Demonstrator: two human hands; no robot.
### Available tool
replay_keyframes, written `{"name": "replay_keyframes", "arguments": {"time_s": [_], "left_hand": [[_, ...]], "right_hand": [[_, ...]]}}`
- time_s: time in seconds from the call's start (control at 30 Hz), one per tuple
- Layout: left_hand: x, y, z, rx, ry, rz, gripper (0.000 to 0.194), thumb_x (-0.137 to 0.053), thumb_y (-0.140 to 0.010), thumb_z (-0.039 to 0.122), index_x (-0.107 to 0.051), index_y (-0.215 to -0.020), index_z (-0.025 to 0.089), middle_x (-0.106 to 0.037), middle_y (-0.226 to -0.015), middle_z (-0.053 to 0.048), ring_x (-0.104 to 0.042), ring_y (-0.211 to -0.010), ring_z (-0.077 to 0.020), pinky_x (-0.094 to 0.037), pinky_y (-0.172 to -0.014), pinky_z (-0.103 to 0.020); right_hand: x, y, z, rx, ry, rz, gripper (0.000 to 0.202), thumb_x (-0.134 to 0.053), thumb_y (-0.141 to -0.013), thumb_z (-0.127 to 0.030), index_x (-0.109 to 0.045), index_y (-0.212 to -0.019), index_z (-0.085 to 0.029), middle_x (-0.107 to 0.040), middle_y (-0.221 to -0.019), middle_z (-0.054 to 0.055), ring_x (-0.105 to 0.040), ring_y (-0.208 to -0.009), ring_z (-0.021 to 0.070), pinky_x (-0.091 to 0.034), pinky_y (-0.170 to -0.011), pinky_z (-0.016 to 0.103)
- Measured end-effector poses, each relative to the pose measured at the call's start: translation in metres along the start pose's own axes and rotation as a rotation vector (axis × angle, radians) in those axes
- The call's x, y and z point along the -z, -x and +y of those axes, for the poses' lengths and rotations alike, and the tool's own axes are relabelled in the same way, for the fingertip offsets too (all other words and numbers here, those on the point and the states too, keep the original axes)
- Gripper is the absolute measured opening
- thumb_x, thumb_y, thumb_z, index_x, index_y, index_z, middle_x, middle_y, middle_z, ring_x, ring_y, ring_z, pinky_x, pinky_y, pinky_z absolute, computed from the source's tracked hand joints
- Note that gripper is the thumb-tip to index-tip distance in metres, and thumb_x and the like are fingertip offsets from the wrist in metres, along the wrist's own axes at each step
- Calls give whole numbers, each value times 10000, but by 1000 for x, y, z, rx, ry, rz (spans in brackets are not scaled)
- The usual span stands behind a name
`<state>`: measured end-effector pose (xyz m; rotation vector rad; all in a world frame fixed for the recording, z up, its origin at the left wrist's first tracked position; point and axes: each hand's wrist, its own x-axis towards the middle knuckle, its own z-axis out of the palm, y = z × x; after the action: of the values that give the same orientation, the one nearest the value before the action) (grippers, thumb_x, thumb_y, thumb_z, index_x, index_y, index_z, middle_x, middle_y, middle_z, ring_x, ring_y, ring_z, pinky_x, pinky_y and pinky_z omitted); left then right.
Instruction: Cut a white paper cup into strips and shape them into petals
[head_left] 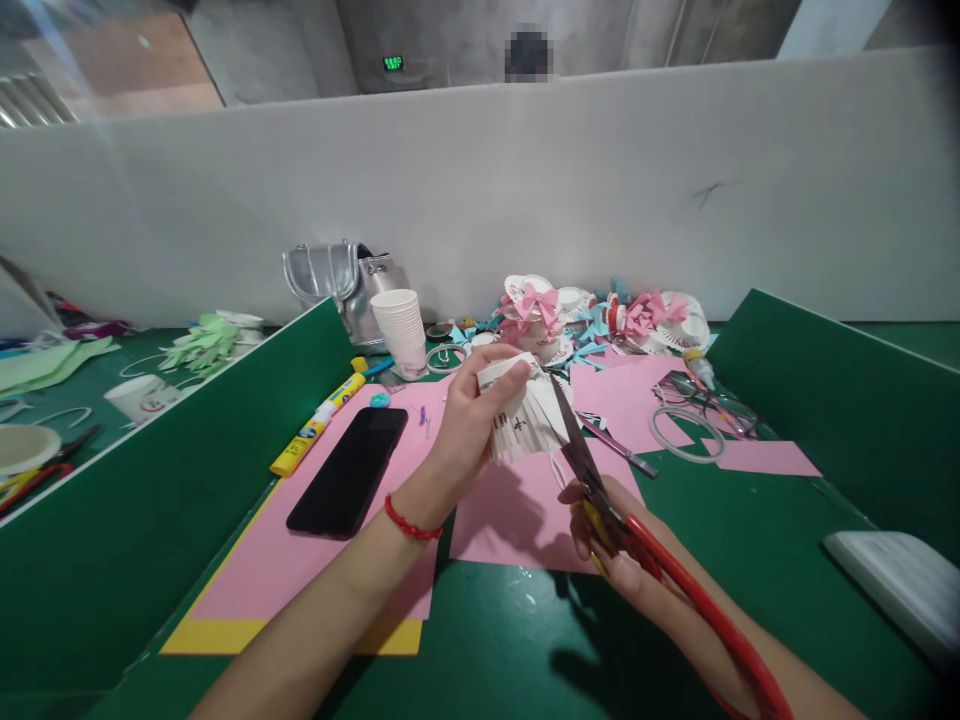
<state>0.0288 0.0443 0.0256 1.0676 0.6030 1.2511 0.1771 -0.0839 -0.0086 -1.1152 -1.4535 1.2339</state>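
My left hand (466, 415) is closed on a white paper cup (523, 428), its wall slit into several thin strips that hang downward. Dark printing shows on the strips. In my right hand (626, 560) are scissors (576, 450) with red and yellow handles, their dark blades pointing up and away from me. The blades are at the cup's right side; whether a strip lies between them I cannot tell. Pink paper sheets (495, 520) lie under both hands. A slim purple-handled tool (619, 446) rests just beyond the scissors.
Left of my hands are a black phone (349, 470), a yellow glue stick (319, 425) and stacked paper cups (400, 325). Pink and white paper crafts (536, 310) stand at the back. Glasses (724, 405) and a tape ring (686, 433) lie right. Green dividers (832, 390) flank the desk.
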Motion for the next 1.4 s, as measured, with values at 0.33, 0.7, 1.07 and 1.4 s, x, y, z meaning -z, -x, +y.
{"name": "replay_keyframes", "arguments": {"time_s": [0.33,0.7,1.07,1.4], "left_hand": [[-1,0,0,3,-29,-11,372,-802,-636,425,-581,-840,206,-568,-756,28,-558,-630,-96,-463,-558,-207],[0,1,0,-1,-37,-12,363,-801,-642,427,-584,-835,209,-547,-740,34,-517,-612,-85,-447,-566,-208],[-2,1,-2,-12,11,2,371,-781,-654,491,-588,-815,218,-489,-605,62,-438,-486,-63,-364,-467,-193],[-2,1,-1,-13,33,-9,366,-797,-639,471,-589,-796,214,-476,-584,69,-441,-459,-50,-366,-428,-167]], "right_hand": [[-1,1,-4,-62,11,25,574,-532,-826,-704,-555,-1210,-278,-533,-690,-11,-570,-641,201,-473,-580,281],[-2,0,-3,-61,6,52,571,-539,-821,-702,-566,-1168,-249,-500,-668,-18,-561,-641,198,-490,-606,286],[0,-4,7,-30,-20,1,430,-482,-905,-619,-530,-1043,-215,-427,-657,-40,-334,-536,132,-249,-493,263],[0,-5,8,-33,39,11,450,-436,-915,-640,-520,-1002,-206,-353,-614,-65,-277,-530,130,-207,-506,272]]}}
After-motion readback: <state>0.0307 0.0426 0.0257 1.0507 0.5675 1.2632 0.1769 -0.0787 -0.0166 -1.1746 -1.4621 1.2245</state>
